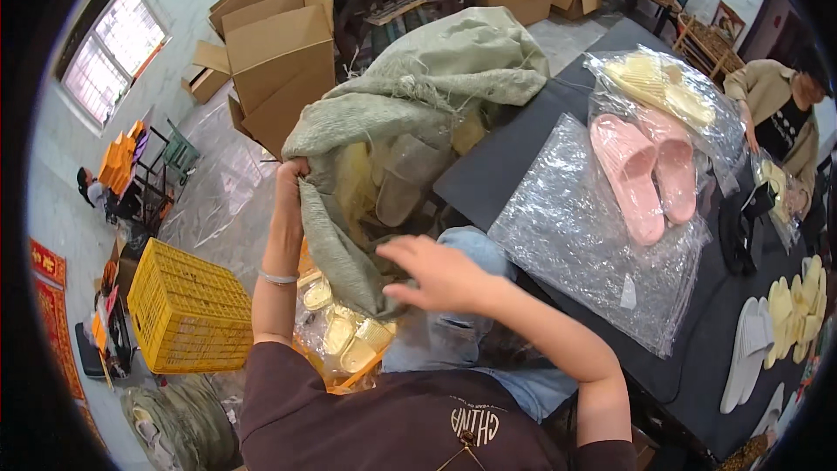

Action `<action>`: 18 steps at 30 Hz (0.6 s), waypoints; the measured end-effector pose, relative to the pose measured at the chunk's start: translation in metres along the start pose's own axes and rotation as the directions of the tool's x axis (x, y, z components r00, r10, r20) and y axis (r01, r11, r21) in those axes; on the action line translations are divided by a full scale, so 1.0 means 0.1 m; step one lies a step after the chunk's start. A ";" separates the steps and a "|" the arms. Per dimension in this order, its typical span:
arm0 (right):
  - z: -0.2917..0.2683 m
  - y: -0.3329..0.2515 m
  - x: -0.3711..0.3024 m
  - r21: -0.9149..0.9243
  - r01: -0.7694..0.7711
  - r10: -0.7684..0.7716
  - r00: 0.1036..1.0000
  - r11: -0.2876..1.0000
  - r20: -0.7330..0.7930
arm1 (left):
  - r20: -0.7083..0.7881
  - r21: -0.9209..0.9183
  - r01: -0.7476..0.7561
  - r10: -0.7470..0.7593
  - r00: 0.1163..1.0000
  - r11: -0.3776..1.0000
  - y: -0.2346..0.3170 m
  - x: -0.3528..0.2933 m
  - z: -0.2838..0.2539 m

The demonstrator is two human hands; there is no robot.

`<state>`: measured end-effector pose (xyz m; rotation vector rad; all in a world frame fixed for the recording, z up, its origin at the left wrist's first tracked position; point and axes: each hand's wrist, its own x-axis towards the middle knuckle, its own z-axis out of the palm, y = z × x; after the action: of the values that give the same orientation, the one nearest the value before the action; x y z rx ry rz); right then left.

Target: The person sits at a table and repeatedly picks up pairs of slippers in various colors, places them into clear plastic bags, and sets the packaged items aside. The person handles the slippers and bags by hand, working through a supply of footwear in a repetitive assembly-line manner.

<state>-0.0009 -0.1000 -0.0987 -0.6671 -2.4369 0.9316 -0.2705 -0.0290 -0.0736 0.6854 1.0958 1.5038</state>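
A large grey-green woven sack (418, 57) gapes before me, with slippers in clear bags inside it; a greyish slipper (404, 179) shows at its mouth. My left hand (295, 171) grips the sack's rim on the left, fingers closed round the cloth. Over the near side of the opening hovers my right hand (436, 275), fingers spread, holding nothing. Just below the sack lies an orange-edged bag of yellow slippers (349, 336). On the dark table to the right, a pair of pink slippers (641, 170) rests upon clear plastic bags (602, 249).
Bagged cream slippers (663, 83), white slippers (747, 353) and pale yellow slippers (798, 305) lie on the black table (558, 92). A yellow crate (187, 314) stands left; cardboard boxes (279, 61) stand behind. Another person (780, 113) is at the table's far right.
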 end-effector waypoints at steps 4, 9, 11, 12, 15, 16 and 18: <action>-0.41 0.37 0.21 -0.212 -0.060 0.024 0.986 0.975 -0.167 | 0.063 -0.094 -0.198 0.204 0.977 0.976 0.26 -0.24 0.12; -0.94 0.81 0.50 -0.566 -0.514 0.086 0.785 0.644 -0.614 | -0.006 -0.019 -0.424 0.424 0.906 0.906 0.48 -0.53 -0.04; -1.11 1.25 0.67 -0.757 -0.373 -0.340 0.726 0.536 -0.598 | -0.013 0.137 -0.361 0.366 0.931 0.922 0.29 -0.54 -0.33; -1.20 1.33 0.75 -0.808 -0.407 -0.423 0.700 0.425 -0.575 | -0.013 0.211 -0.302 0.311 0.950 0.930 0.10 -0.45 -0.47; -1.55 1.72 1.11 -0.773 -0.450 -0.514 0.578 0.447 -0.634 | -0.037 0.428 -0.093 0.120 0.992 0.899 -0.68 -0.18 -0.93; -1.64 1.87 1.24 -0.730 -0.453 -0.509 0.525 0.511 -0.682 | -0.040 0.480 -0.024 0.050 0.998 0.877 -1.01 -0.10 -1.06; -1.81 2.07 1.43 -0.778 -0.595 -0.481 0.632 0.202 -0.608 | -0.041 0.543 0.112 -0.107 0.993 0.833 -1.74 -0.01 -1.25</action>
<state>0.0447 0.2071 -0.0891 -1.2396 -1.7529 -1.1144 -0.3053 -0.0685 -0.2809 0.9851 1.5679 1.0907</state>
